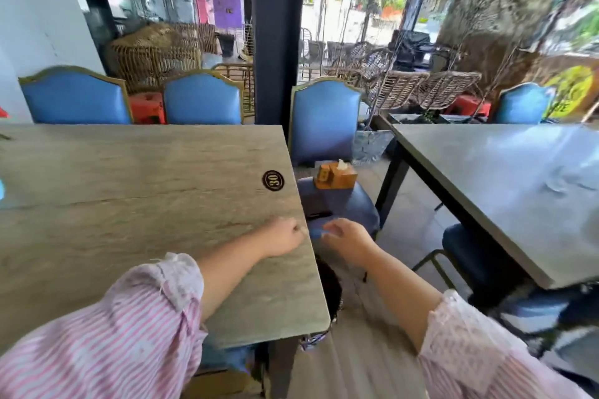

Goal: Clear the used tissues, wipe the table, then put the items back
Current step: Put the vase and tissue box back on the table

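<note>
Table (136, 191): grey wood-grain top, nearest the person. No tissues or loose items show on the part in view, so the work is judged to be at the wiping step or just past it.

Left hand (282, 238): rests on the top close to its right edge, fingers curled under. Through the blur it cannot be told whether they pinch anything.

Right hand (348, 241): at 3 o'clock of the left, just off the edge, over the seat of the blue chair (324, 126). Fingers loosely curled; its grip likewise cannot be told.

Blue patch (316, 232): between the two hands; possibly a wiping cloth, possibly only the seat showing.

Dark flat item (319, 214): on the seat, at 1 o'clock of the left hand. Unidentified.

Number disc (273, 181): on the top at 12 o'clock, near the edge, marked 30.

Tissue box (340, 175): wooden, one tissue standing out of it, farther off at 1 o'clock on the same seat. Apparently parked there to free the top for wiping; not yet returned.

Second table (502, 178): at 2 o'clock, well apart.
</note>
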{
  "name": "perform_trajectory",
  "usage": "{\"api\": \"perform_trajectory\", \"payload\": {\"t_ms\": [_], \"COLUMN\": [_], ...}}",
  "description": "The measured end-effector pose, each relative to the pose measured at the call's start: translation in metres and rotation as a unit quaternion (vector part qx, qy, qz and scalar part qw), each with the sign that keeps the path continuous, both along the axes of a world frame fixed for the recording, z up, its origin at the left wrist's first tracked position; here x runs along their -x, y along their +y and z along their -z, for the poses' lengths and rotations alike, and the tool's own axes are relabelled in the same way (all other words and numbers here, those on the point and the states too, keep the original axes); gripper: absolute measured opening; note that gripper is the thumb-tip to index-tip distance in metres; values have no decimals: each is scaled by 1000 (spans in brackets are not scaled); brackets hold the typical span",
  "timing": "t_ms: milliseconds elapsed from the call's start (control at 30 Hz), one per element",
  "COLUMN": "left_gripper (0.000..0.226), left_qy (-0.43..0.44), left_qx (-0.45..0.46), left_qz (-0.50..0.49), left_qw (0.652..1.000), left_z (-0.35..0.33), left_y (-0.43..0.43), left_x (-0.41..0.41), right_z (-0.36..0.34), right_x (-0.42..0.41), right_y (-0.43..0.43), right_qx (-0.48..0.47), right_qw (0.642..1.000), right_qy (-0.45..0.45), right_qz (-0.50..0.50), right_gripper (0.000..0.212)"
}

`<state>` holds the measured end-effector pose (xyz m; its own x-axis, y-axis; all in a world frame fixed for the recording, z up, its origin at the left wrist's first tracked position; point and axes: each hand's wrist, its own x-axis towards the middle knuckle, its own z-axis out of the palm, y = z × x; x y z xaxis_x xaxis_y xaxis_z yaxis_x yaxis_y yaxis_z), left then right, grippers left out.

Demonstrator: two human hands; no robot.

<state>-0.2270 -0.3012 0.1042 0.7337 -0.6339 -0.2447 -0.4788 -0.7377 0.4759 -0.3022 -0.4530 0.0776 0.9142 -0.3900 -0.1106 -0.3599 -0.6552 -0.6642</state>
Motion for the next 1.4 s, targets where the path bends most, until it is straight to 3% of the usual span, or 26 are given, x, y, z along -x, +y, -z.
{"api": "perform_trajectory", "payload": {"t_ms": [333, 500, 833, 1033, 1133, 1267, 1400], "left_gripper": [25, 46, 46, 47, 50, 47, 45], "left_qy": [1, 55, 86, 171, 223, 256, 284], "left_qx": [25, 50, 40, 94, 103, 84, 86], "left_qz": [10, -43, -111, -227, -276, -321, -367], "left_qw": [1000, 996, 989, 954, 929, 908, 881], "left_z": [75, 79, 103, 163, 203, 250, 288], "left_y": [-150, -220, -301, -355, -391, -430, -457], "left_x": [-43, -83, -165, -259, -315, -386, -439], "right_z": [79, 87, 109, 168, 203, 240, 286], "right_x": [-51, -102, -200, -313, -373, -440, -487], "right_y": [-145, -220, -313, -376, -412, -453, -486], "right_qx": [-49, -73, -254, -277, -226, -184, -206], "right_qw": [998, 996, 958, 944, 955, 960, 940], "right_qy": [29, 38, 8, 15, 32, 54, 70], "right_qz": [31, 25, 130, 178, 189, 204, 263], "right_gripper": [28, 26, 21, 21, 23, 37, 48]}}
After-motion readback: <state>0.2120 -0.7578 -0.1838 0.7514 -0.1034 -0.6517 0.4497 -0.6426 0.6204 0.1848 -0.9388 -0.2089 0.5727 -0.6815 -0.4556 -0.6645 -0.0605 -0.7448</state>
